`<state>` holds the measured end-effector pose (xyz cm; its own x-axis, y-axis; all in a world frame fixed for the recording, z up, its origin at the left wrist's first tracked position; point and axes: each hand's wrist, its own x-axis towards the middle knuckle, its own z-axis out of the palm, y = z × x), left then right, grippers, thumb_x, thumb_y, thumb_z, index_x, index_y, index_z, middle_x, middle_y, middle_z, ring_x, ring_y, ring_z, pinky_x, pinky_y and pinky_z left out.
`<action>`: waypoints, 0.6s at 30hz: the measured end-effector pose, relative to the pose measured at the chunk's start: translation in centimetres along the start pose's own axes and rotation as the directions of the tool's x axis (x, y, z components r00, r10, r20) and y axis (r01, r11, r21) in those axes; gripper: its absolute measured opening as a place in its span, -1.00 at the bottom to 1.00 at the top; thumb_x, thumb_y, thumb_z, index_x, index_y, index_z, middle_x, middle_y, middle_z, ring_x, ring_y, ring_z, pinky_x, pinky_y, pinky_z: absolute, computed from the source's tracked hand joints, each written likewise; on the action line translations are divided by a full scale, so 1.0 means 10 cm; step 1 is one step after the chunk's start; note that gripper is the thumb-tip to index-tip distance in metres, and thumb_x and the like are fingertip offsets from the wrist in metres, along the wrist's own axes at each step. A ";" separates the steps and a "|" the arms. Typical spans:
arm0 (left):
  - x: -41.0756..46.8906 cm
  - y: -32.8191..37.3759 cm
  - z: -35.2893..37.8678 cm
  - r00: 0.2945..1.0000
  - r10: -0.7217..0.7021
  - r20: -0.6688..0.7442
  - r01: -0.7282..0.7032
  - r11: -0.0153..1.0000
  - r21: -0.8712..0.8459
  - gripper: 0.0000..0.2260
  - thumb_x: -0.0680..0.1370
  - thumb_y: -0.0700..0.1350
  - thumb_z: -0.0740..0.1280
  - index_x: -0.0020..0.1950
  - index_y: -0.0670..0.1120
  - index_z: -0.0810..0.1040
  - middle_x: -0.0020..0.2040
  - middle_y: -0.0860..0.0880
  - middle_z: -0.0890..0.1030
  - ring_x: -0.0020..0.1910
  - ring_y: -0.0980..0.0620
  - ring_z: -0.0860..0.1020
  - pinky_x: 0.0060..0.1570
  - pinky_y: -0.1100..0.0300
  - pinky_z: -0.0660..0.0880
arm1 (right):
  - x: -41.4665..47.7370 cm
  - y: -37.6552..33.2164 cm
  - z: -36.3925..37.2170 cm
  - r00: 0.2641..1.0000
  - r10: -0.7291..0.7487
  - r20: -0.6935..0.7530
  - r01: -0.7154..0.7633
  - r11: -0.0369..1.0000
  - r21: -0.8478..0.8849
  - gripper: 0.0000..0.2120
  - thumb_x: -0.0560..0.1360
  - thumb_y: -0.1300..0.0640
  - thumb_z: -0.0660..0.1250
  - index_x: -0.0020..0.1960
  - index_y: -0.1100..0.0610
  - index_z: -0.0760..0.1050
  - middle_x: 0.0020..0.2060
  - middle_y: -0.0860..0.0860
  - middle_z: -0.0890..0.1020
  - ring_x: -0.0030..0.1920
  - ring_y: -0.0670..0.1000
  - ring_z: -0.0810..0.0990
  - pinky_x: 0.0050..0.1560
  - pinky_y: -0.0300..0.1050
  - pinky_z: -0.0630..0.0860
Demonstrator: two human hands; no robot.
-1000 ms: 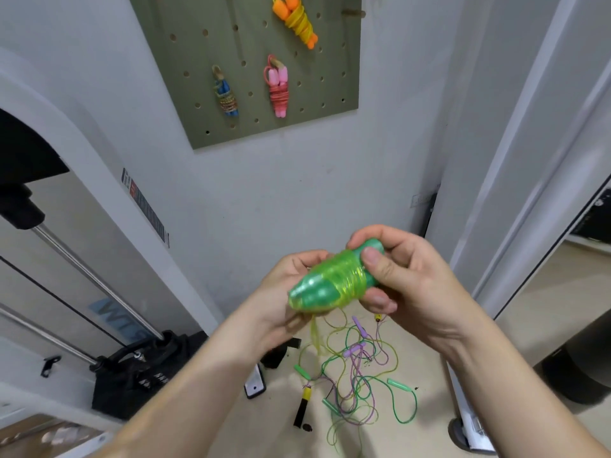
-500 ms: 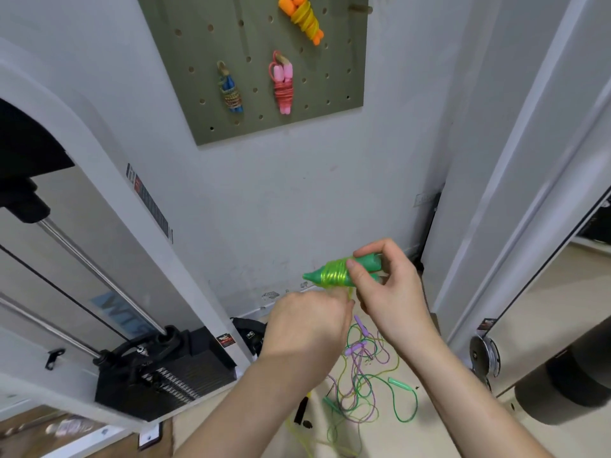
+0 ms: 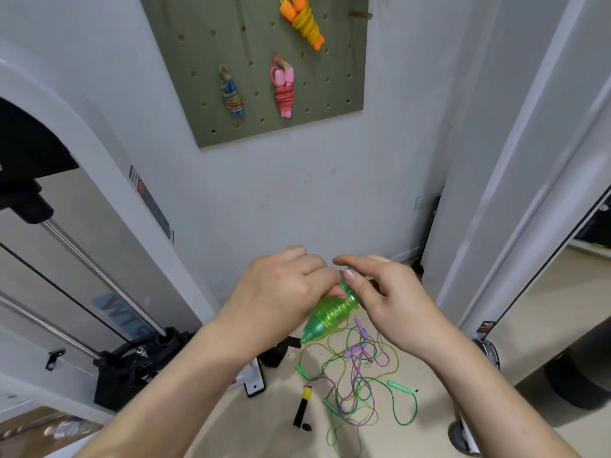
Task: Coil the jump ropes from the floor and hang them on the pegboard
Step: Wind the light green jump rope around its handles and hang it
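Wall (image 3: pixel 297 193): white, matte, scuffed low down. Grey door frames on the right.

Gym machine (image 3: pixel 109 200), left: white curved frame, chrome guide rods, black weight stack at the base.

Floor (image 3: pixel 264 424): beige, smooth, with a few dark specks.

Pegboard (image 3: pixel 330 87): flat olive panel on the wall, high up, with regular round holes. One bare wooden peg (image 3: pixel 360 15) near its top right.

Left hand (image 3: pixel 277 292): fingers curled over the upper part of the green rope (image 3: pixel 330 314), clasping it.

Right hand (image 3: pixel 396 299): thumb pressed on the top end of the same rope, forefinger stretched above it, pinching.

Green rope: held in mid-air between both hands, well below the pegboard and above the floor. Glossy translucent cord is wound tight round tapered plastic handles, tip pointing down-left.

Tangle (image 3: pixel 360 385) on the floor under the hands: thin green, yellow and purple cords, loose loops, small green and purple handles. A black handle (image 3: pixel 302 408) with a yellow band lies at its left edge.

Hung on the pegboard: orange rope (image 3: pixel 302 19), pink rope (image 3: pixel 284 87), blue rope (image 3: pixel 233 94), each coiled round its handles.
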<state>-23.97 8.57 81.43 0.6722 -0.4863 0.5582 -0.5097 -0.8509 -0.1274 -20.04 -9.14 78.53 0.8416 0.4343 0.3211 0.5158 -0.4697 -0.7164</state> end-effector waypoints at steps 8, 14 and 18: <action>0.06 0.04 -0.01 0.878 -0.440 0.190 0.443 0.593 -0.673 -0.97 0.41 -0.11 0.48 -0.24 0.00 0.70 -0.30 0.10 0.67 -0.33 0.26 0.55 -0.23 0.42 0.42 | -0.04 -0.12 -0.22 0.997 -0.042 0.070 0.021 0.960 0.278 -0.78 0.59 0.13 0.25 0.15 0.02 0.61 -0.42 -0.24 0.51 -0.42 -0.16 0.43 -0.33 -0.37 0.29; -0.03 0.17 0.17 0.703 -0.378 0.603 0.560 -0.229 -0.796 -0.58 0.19 0.24 0.52 -0.35 -0.13 0.65 -0.50 -0.06 0.53 -0.57 0.05 0.39 -0.52 0.28 0.15 | -0.09 -0.20 -0.24 0.982 -0.024 0.188 -0.133 0.616 0.776 -0.89 0.46 0.21 0.32 -0.03 0.18 0.50 -0.31 0.03 0.49 -0.55 -0.04 0.35 -0.53 -0.31 0.25; 0.03 0.36 0.13 0.727 -0.274 0.630 0.486 -0.443 -0.753 -0.59 0.45 0.15 0.26 -0.25 -0.19 0.62 -0.34 -0.27 0.62 -0.41 -0.09 0.59 -0.41 0.25 0.44 | -0.13 -0.13 -0.17 0.976 -0.037 0.213 -0.180 0.404 0.897 -0.75 0.38 0.06 0.50 -0.07 0.14 0.50 -0.36 0.03 0.48 -0.56 -0.07 0.33 -0.51 -0.30 0.20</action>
<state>-24.88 5.09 80.09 0.9663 -0.2459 -0.0758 0.1481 0.2905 0.9454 -21.54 -10.41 80.08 0.7684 0.6050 0.2085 -0.0869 0.4215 -0.9026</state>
